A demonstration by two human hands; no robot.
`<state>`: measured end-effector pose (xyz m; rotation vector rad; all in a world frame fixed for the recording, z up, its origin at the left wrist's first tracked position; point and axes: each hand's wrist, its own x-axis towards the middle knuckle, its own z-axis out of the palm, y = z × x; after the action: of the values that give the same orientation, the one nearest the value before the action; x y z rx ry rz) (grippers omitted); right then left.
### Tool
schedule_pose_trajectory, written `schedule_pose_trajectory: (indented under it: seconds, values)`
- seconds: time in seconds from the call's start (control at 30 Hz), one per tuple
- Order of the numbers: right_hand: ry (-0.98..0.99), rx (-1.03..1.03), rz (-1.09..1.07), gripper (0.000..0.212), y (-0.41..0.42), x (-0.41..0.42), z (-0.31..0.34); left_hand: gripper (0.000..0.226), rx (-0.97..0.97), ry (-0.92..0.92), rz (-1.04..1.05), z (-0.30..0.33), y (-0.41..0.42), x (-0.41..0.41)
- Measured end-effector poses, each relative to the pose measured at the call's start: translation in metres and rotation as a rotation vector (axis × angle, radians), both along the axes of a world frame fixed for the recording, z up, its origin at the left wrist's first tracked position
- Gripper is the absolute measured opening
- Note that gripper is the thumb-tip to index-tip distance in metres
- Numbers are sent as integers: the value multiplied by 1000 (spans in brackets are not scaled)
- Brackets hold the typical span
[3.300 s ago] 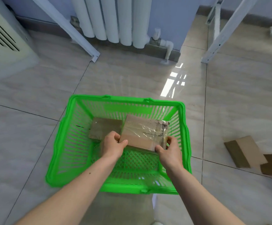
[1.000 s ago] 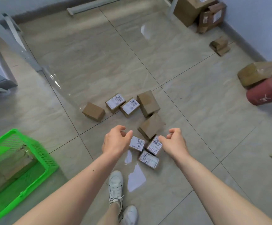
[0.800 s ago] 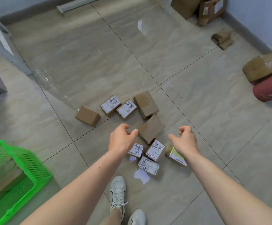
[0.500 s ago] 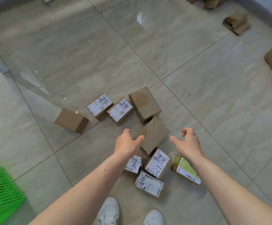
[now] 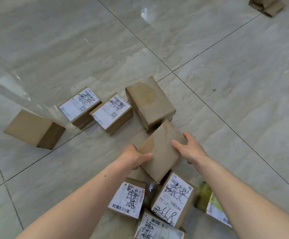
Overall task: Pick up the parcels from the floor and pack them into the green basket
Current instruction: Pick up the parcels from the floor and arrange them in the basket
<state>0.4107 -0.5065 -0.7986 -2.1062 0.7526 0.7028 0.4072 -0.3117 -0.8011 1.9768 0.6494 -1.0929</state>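
Head view: compared with half a second ago, both hands have closed onto the plain brown parcel at the centre of the cluster; earlier they hovered spread above it without contact. The left hand grips its near-left edge, thumb on the top face and fingers curled underneath. The right hand grips the right edge, thumb on top, fingers wrapped over the far side. The parcel sits tilted, its far end touching a larger brown parcel; whether it has left the floor cannot be told. The camera has moved closer and lower: the green basket, visible at the lower left earlier, is now out of frame, so its contents cannot be read. Remaining on the tiles: a plain box at left, two labelled boxes side by side, three labelled parcels near the forearms, and a green-wrapped parcel partly hidden under the right forearm.
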Motion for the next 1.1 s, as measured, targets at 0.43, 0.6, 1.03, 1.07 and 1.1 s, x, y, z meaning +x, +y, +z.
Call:
schedule_pose_trajectory:
  seconds: [0.43, 0.6, 1.03, 1.07, 1.1]
  values:
    - [-50, -42, -62, 41, 14, -11, 184, 40, 153, -210, -65, 190, 11, -19]
    - [-97, -29, -14, 43, 50, -15, 308, 37, 198, -297, 47, 309, 43, -37]
    - [-164, 14, 418, 39, 182, -60, 520, 122, 163, -365, 483, 514, 165, -120]
    - [-174, 19, 443, 36, 195, -66, 529, 126, 177, -374, 530, 522, 177, -132]
    - [-177, 21, 469, 34, 209, -74, 538, 129, 191, -377, 573, 530, 190, -144]
